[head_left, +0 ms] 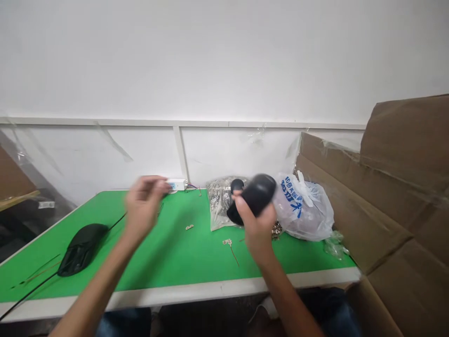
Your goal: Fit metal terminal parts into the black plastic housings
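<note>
My right hand (pixel 257 224) is closed around a black computer mouse (pixel 257 194), lifted over the green tabletop and slightly blurred. Raised at the left of centre, my left hand (pixel 143 206) has its fingers curled and its thumb and fingertips together; whatever they may hold is too blurred to make out. A second black mouse (pixel 82 248) lies on the left part of the table, with a black cable (pixel 30 292) running off the front edge. Small pale parts lie between the hands, one (pixel 189 227) alone and another (pixel 228 242) with a thin reddish wire.
Behind the right hand sit a clear bag of small metal parts (pixel 219 206) and a small black rounded object (pixel 237 185). A white plastic bag (pixel 308 210) stands beside a cardboard box (pixel 351 206). A white power strip (pixel 178 184) lies by the wall.
</note>
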### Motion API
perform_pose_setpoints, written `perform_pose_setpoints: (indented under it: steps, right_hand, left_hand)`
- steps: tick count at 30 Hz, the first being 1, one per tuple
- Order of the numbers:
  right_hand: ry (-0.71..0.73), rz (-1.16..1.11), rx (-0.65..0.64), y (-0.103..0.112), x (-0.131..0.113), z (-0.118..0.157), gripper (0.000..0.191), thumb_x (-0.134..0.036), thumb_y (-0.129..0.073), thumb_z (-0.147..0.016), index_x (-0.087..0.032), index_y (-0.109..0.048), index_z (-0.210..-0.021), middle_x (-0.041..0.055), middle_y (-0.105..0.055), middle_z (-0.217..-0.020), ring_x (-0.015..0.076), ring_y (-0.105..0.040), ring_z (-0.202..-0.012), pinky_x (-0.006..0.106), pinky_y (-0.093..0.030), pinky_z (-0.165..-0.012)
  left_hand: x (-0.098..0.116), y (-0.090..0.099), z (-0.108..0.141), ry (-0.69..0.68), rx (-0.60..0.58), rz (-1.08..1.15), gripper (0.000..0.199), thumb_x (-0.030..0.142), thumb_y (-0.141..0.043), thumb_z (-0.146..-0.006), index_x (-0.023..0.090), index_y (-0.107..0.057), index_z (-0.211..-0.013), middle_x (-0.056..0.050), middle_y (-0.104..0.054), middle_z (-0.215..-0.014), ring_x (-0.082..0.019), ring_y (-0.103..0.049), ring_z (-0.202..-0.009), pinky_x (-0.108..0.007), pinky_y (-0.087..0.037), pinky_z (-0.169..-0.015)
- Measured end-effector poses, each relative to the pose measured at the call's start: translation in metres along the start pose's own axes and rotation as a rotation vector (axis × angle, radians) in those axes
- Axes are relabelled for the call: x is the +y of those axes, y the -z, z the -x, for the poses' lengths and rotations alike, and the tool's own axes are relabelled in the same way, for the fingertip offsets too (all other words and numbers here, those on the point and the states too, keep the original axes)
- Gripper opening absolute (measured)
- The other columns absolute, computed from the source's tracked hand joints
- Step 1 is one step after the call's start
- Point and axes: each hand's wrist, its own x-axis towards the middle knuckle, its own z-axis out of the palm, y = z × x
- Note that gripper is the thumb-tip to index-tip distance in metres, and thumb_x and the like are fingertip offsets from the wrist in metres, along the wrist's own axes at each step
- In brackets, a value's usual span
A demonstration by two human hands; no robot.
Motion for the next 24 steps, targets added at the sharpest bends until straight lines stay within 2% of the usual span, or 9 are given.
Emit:
perform_pose_setpoints:
  steps: [2,5,8,11,16,18,21,22,24]
  right_hand:
    - [-0.097,-0.197,-0.189,-0.019,0.003,-0.054,0.047,-0.055,-0.085,-0.075,-0.021,-0.071,-0.104,0.0086,-0.081,-0.1,0.0253,-0.078,-0.093,0.036,-0.066,-0.079]
    - [-0.351,-0.302,-0.412,-0.028,0.026,-0.109,0.051,-0.065,-0.082,-0.072,-0.018,-0.069,-0.088,0.0079,-0.078,-0.078,0.026,-0.078,-0.079,0.032,-0.064,-0.06]
    - [-0.503,-0.303,-0.512,-0.02,0.052,-0.119,0.05,-0.067,-0.078,-0.076,-0.019,-0.068,-0.086,0.0069,-0.076,-0.071,0.0257,-0.079,-0.076,0.031,-0.064,-0.058]
    - [-0.502,-0.319,-0.51,-0.015,0.065,-0.104,0.045,-0.063,-0.078,-0.08,-0.021,-0.067,-0.093,0.0046,-0.078,-0.075,0.0255,-0.08,-0.078,0.034,-0.065,-0.06]
    - [-0.473,-0.329,-0.437,-0.023,0.063,-0.081,0.051,-0.064,-0.08,-0.078,-0.022,-0.067,-0.102,0.0047,-0.079,-0.08,0.0267,-0.08,-0.082,0.036,-0.067,-0.065]
    - [-0.491,-0.334,-0.39,-0.024,0.062,-0.077,0.052,-0.065,-0.079,-0.078,-0.021,-0.067,-0.104,0.0049,-0.079,-0.08,0.0272,-0.079,-0.081,0.037,-0.067,-0.066]
    - [-0.505,-0.337,-0.363,-0.021,0.063,-0.073,0.048,-0.064,-0.077,-0.079,-0.02,-0.068,-0.099,0.006,-0.078,-0.078,0.0275,-0.079,-0.082,0.037,-0.066,-0.067]
    - [-0.503,-0.344,-0.364,-0.02,0.062,-0.072,0.048,-0.063,-0.077,-0.079,-0.02,-0.068,-0.097,0.0063,-0.078,-0.078,0.0274,-0.079,-0.082,0.037,-0.066,-0.067]
    - [-0.498,-0.37,-0.366,-0.018,0.062,-0.071,0.048,-0.064,-0.077,-0.078,-0.02,-0.068,-0.095,0.0065,-0.078,-0.078,0.0269,-0.078,-0.08,0.036,-0.065,-0.066]
  left_hand:
    - [-0.003,-0.035,-0.029,-0.368,0.075,0.045,0.034,0.029,-0.057,-0.101,0.01,-0.066,-0.128,-0.01,-0.08,-0.109,-0.022,-0.075,-0.097,-0.041,-0.06,-0.094]
    - [-0.017,-0.094,-0.037,-0.829,-0.091,-0.024,0.062,0.033,-0.071,-0.092,0.017,-0.05,-0.148,-0.018,-0.066,-0.144,-0.031,-0.066,-0.132,-0.05,-0.054,-0.111]
    - [-0.034,-0.137,-0.028,-0.894,-0.021,0.029,0.081,0.035,-0.074,-0.089,0.021,-0.033,-0.157,-0.022,-0.054,-0.154,-0.035,-0.055,-0.145,-0.057,-0.05,-0.116]
    - [-0.046,-0.153,-0.026,-0.872,0.091,0.122,0.086,0.032,-0.074,-0.086,0.019,-0.027,-0.157,-0.024,-0.048,-0.155,-0.037,-0.048,-0.149,-0.062,-0.046,-0.118]
    - [-0.053,-0.136,-0.028,-0.927,0.039,0.092,0.077,0.034,-0.073,-0.089,0.021,-0.031,-0.152,-0.021,-0.052,-0.15,-0.034,-0.05,-0.146,-0.059,-0.046,-0.118]
    - [-0.048,-0.119,-0.018,-0.788,0.163,0.091,0.069,0.038,-0.068,-0.094,0.021,-0.033,-0.151,-0.021,-0.05,-0.153,-0.033,-0.048,-0.148,-0.059,-0.044,-0.119]
    - [-0.034,-0.079,0.018,-0.452,0.33,0.216,0.06,0.052,-0.058,-0.1,0.022,-0.039,-0.149,-0.02,-0.048,-0.157,-0.031,-0.052,-0.144,-0.055,-0.049,-0.114]
    - [-0.029,-0.062,0.037,-0.368,0.322,0.302,0.056,0.057,-0.055,-0.101,0.023,-0.045,-0.144,-0.018,-0.055,-0.152,-0.029,-0.06,-0.136,-0.053,-0.053,-0.109]
    - [-0.021,-0.022,0.085,-0.231,0.175,0.488,0.048,0.064,-0.04,-0.104,0.024,-0.062,-0.117,-0.012,-0.076,-0.113,-0.028,-0.074,-0.104,-0.049,-0.061,-0.089]
